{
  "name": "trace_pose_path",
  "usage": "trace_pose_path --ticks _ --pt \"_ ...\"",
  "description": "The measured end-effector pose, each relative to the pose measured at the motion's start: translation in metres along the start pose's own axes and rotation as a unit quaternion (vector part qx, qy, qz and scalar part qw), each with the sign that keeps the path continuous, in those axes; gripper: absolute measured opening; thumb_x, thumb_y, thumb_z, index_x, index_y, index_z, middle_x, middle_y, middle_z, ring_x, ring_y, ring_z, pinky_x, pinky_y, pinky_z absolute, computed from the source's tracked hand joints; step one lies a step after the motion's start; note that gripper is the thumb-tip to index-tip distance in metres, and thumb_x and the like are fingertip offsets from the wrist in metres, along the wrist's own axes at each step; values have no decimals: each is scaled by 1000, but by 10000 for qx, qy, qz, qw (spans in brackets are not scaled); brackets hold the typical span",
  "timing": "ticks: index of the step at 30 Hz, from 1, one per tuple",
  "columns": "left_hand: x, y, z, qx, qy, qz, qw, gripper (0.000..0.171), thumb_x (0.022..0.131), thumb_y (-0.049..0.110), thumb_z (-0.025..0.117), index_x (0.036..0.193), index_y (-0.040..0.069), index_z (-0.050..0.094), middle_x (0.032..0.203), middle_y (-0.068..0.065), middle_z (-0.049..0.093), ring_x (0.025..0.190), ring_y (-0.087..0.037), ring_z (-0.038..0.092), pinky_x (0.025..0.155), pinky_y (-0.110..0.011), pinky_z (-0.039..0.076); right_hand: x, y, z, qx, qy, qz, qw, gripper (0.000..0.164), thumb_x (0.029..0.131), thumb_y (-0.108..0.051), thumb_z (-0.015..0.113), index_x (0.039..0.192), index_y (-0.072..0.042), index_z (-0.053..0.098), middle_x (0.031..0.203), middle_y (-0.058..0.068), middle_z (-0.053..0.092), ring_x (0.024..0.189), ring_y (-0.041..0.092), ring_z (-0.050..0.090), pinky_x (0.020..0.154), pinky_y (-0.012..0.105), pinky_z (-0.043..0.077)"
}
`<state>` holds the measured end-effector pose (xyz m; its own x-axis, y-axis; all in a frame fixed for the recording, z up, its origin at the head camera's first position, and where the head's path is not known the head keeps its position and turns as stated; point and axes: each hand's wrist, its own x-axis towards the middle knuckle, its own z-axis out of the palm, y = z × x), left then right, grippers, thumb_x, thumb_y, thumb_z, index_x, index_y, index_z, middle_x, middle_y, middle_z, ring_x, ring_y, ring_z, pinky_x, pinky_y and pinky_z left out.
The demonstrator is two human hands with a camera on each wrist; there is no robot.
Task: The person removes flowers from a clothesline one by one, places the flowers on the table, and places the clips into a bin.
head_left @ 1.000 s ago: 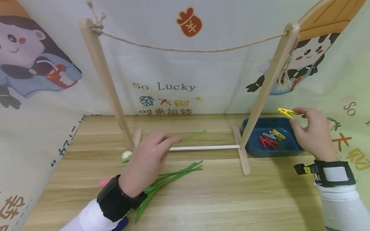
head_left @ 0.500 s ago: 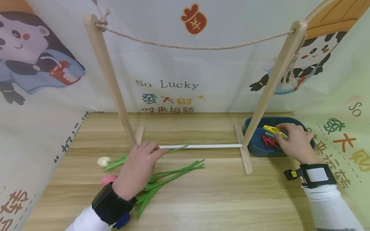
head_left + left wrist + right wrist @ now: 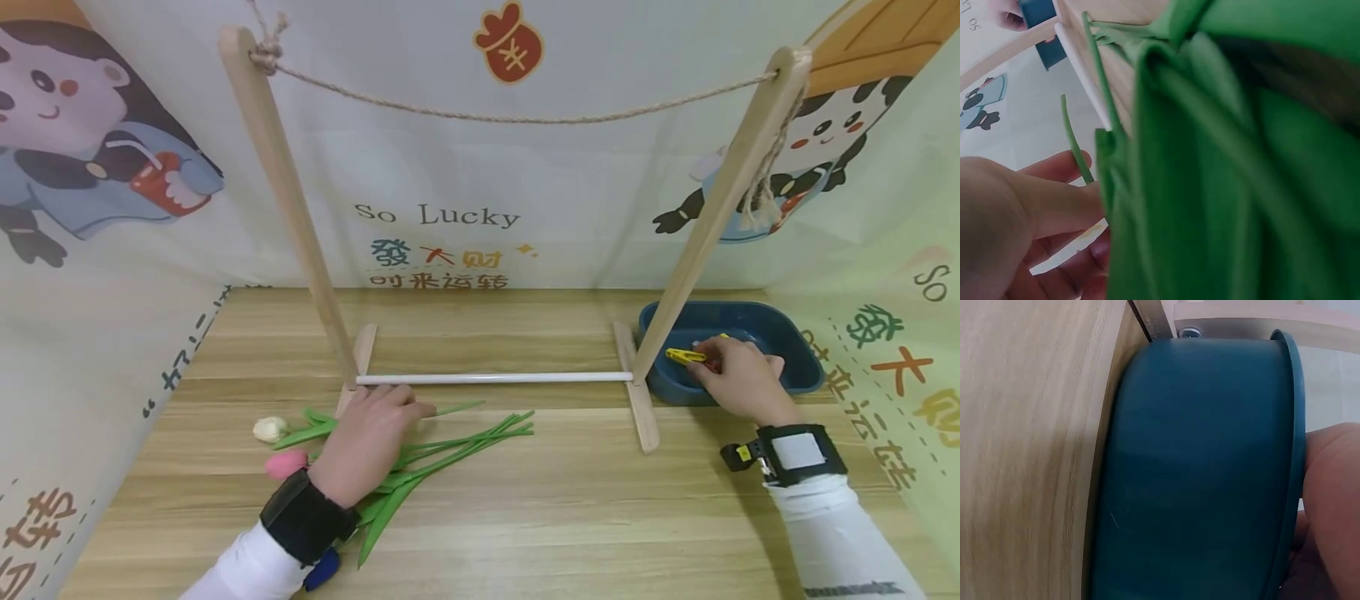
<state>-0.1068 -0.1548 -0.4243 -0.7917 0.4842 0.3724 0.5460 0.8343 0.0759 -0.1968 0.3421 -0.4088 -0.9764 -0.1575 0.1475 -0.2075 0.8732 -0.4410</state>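
Note:
In the head view my left hand [image 3: 371, 446] is low over the table, holding the stem of a white tulip [image 3: 270, 429]. The left wrist view shows the thumb and fingers pinching the green stem [image 3: 1072, 140]. A pink tulip [image 3: 287, 464] and several green stems [image 3: 480, 433] lie beside and under that hand. My right hand [image 3: 750, 383] reaches into a blue tray [image 3: 798, 354] and pinches a yellow clothespin [image 3: 684, 356] by its end. Other clothespins in the tray are mostly hidden behind the fingers. The right wrist view shows mainly the tray's outer wall [image 3: 1191, 469].
A wooden frame with two posts [image 3: 288, 192] stands at the back. A twine rope [image 3: 525, 119] sags between the post tops, and a white rod [image 3: 495, 378] joins their feet. Something dark blue [image 3: 322, 571] lies by the left wrist. A printed cloth surrounds the table.
My right hand has moved left and down into the tray with the yellow clothespin. My left hand has lowered with the white tulip toward the table, and the stem tip has come down.

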Motion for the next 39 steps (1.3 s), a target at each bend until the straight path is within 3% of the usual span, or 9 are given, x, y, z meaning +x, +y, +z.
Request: trace_pose_path --ticks 11,22,33,39 --pt "3 6 9 -187 -418 -116 9989 31 91 -4 76 112 17 83 97 0 70 97 -27 68 75 -40 46 6 5 -3 -198 -513 229 9982 36 99 -24 75 116 7 72 100 21 75 96 45 66 79 66 29" --pt "8 10 11 -269 -702 -121 9971 32 89 -9 76 107 16 85 96 0 75 93 -25 72 78 -45 55 10 2 -11 -210 -1041 548 9928 37 99 -24 75 118 7 73 112 25 74 106 48 64 82 68 29" --pt "7 13 9 -178 -757 -81 9969 29 90 -7 75 105 15 85 95 -1 76 94 -25 73 77 -46 55 10 1 -11 -162 -1120 615 9917 27 100 -22 73 112 2 74 107 20 75 107 47 64 85 71 27" --pt "4 12 7 -322 -814 -128 9961 33 91 -11 71 107 14 84 99 -3 77 97 -27 73 80 -50 55 4 3 -12 -66 -832 488 9953 31 103 -24 71 117 3 73 107 20 77 105 47 65 82 68 26"
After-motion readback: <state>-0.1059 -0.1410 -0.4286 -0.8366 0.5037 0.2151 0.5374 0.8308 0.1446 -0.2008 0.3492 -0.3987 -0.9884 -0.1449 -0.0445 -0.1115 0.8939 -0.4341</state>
